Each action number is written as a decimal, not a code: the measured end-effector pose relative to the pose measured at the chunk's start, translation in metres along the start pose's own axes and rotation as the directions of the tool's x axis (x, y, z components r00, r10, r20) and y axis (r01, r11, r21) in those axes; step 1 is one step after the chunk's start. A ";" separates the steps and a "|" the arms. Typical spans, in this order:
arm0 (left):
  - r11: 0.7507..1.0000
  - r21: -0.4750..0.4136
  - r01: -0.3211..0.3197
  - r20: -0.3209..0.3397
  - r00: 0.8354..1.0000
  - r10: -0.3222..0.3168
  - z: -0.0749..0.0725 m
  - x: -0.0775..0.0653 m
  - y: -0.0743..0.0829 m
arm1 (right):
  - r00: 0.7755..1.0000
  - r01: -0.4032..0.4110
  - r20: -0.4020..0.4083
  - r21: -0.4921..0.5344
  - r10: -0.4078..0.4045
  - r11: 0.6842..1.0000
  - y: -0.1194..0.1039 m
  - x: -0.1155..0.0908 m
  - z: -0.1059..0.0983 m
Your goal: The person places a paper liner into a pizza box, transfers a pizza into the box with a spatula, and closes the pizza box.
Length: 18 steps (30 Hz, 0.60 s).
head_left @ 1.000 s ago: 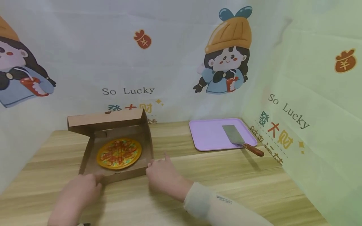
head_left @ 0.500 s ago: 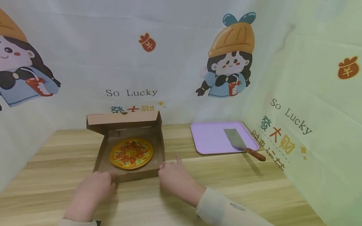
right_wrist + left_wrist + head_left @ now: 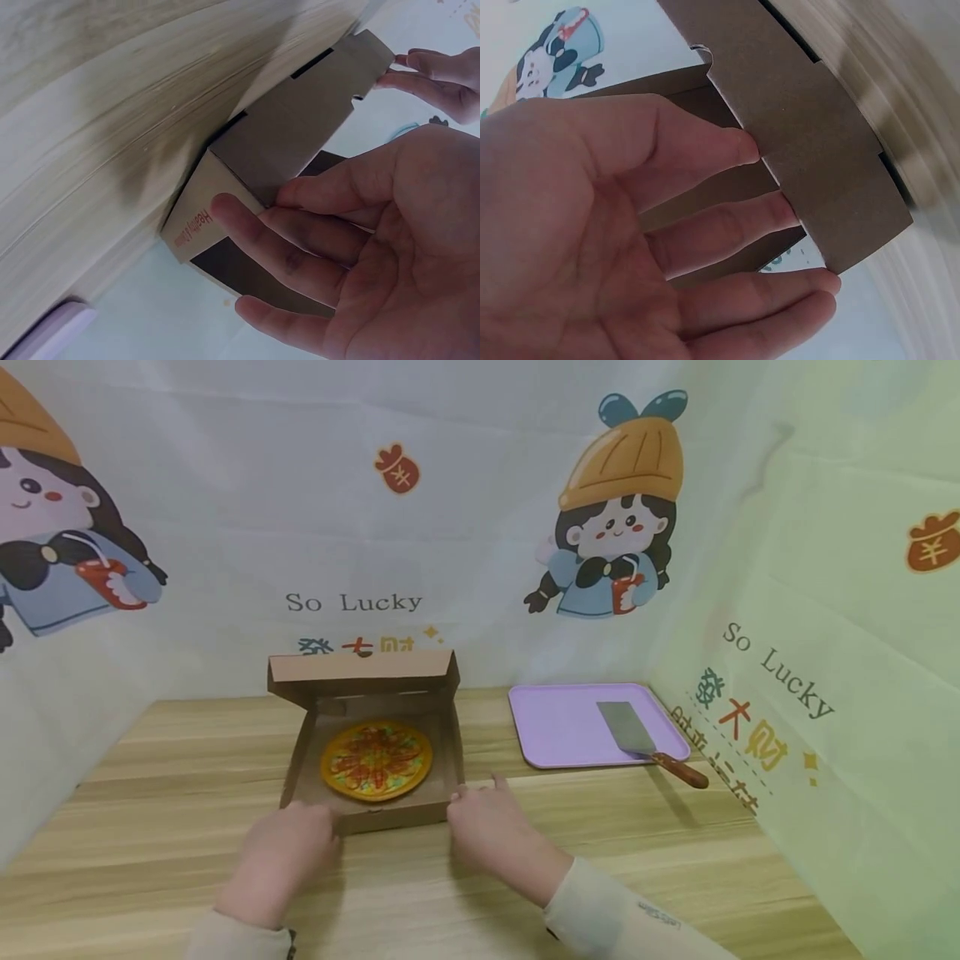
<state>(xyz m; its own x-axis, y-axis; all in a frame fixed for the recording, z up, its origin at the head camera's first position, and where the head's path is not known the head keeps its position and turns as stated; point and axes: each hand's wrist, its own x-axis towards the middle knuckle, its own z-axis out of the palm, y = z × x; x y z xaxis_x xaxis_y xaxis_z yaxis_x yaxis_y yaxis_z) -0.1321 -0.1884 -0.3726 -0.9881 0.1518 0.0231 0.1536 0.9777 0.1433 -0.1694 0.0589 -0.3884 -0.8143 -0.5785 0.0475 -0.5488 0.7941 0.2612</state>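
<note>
A brown cardboard pizza box [image 3: 397, 817] stands on the wooden table with its lid raised at the back. Inside lies a round toy-like pizza [image 3: 377, 761] with a yellow crust and red and green topping. My left hand [image 3: 288, 852] grips the front left corner; in the left wrist view its fingertips [image 3: 784, 210] meet the top edge of the front wall [image 3: 802, 127]. At the front right corner my right hand [image 3: 498, 831] pinches the wall, its index finger pointing out. Red lettering shows on the box's side [image 3: 199, 217] in the right wrist view.
To the right a purple tray [image 3: 555, 727] lies on the table [image 3: 600, 835]. A spatula [image 3: 628, 727] rests on it, its wooden handle jutting past the front rim. Cloth walls [image 3: 480, 527] with cartoon prints close off the back and right side.
Both hands have slid the pizza box to the right, with the pizza inside, and it now sits straighter to the table. The view has shifted slightly; tray and spatula have stayed put.
</note>
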 end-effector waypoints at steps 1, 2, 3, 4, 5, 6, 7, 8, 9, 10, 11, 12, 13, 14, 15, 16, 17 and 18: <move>1.000 0.005 -0.004 -0.006 1.000 0.004 0.001 0.001 0.001 | 1.000 -0.001 -0.002 0.002 0.001 1.000 0.001 -0.001 0.001; 1.000 0.009 -0.006 -0.011 1.000 0.006 0.001 0.001 0.002 | 1.000 -0.002 -0.004 0.005 0.002 1.000 0.002 -0.001 0.001; 1.000 0.012 -0.004 -0.012 1.000 0.005 0.002 0.002 0.004 | 1.000 -0.003 -0.004 0.009 0.003 1.000 0.003 -0.002 0.002; 1.000 0.016 -0.008 -0.018 1.000 0.008 0.003 0.002 0.005 | 1.000 -0.007 -0.003 0.013 0.007 1.000 0.005 -0.003 0.002; 1.000 0.023 -0.012 -0.026 1.000 0.013 0.003 0.003 0.007 | 1.000 -0.010 -0.002 0.018 0.010 1.000 0.006 -0.003 0.003; 0.999 0.028 -0.016 -0.032 0.999 0.017 0.003 0.004 0.009 | 1.000 -0.015 -0.001 0.026 0.015 1.000 0.007 -0.004 0.004; 0.999 0.034 -0.023 -0.039 0.999 0.024 0.004 0.004 0.011 | 1.000 -0.019 -0.001 0.032 0.019 0.999 0.008 -0.005 0.004; 0.999 0.037 -0.027 -0.042 0.999 0.028 0.004 0.005 0.013 | 1.000 -0.023 0.002 0.035 0.023 0.999 0.010 -0.006 0.004; 0.998 0.044 -0.034 -0.045 0.998 0.036 0.004 0.005 0.015 | 1.000 -0.026 0.005 0.037 0.026 0.999 0.011 -0.007 0.005; 0.998 0.045 -0.039 -0.047 0.998 0.041 0.004 0.006 0.017 | 1.000 -0.031 0.006 0.039 0.030 0.999 0.012 -0.008 0.005; 0.998 0.049 -0.040 -0.043 0.998 0.043 0.004 0.007 0.019 | 0.999 -0.035 0.007 0.041 0.035 0.999 0.014 -0.009 0.005; 0.998 0.051 -0.040 -0.034 0.999 0.042 0.004 0.007 0.020 | 0.999 -0.037 0.005 0.041 0.037 0.998 0.015 -0.010 0.005; 0.998 0.054 -0.040 -0.030 0.999 0.042 0.004 0.008 0.022 | 0.999 -0.040 0.003 0.040 0.040 0.998 0.016 -0.011 0.005; 0.998 0.057 -0.039 -0.024 0.999 0.041 0.004 0.008 0.023 | 0.999 -0.042 0.002 0.041 0.042 0.998 0.017 -0.012 0.005; 0.997 0.061 -0.041 -0.023 0.999 0.042 0.004 0.009 0.025 | 0.999 -0.044 -0.003 0.040 0.044 0.998 0.018 -0.013 0.006; 0.997 0.064 -0.041 -0.022 0.999 0.042 0.004 0.010 0.026 | 0.999 -0.045 -0.007 0.039 0.045 0.998 0.019 -0.014 0.006; 0.997 0.067 -0.042 -0.020 0.999 0.043 0.005 0.010 0.027 | 0.999 -0.046 -0.009 0.038 0.046 0.998 0.020 -0.014 0.006; 0.997 0.070 -0.044 -0.021 0.999 0.045 0.005 0.011 0.028 | 0.999 -0.045 -0.012 0.037 0.045 0.998 0.021 -0.015 0.006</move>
<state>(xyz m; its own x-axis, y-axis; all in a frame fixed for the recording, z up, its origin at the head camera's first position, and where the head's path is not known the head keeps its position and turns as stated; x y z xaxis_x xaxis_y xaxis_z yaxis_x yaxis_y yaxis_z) -0.1386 -0.1582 -0.3737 -0.9800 0.1928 0.0503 0.1961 0.9779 0.0721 -0.1695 0.0853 -0.3898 -0.8360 -0.5442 0.0708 -0.5185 0.8255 0.2231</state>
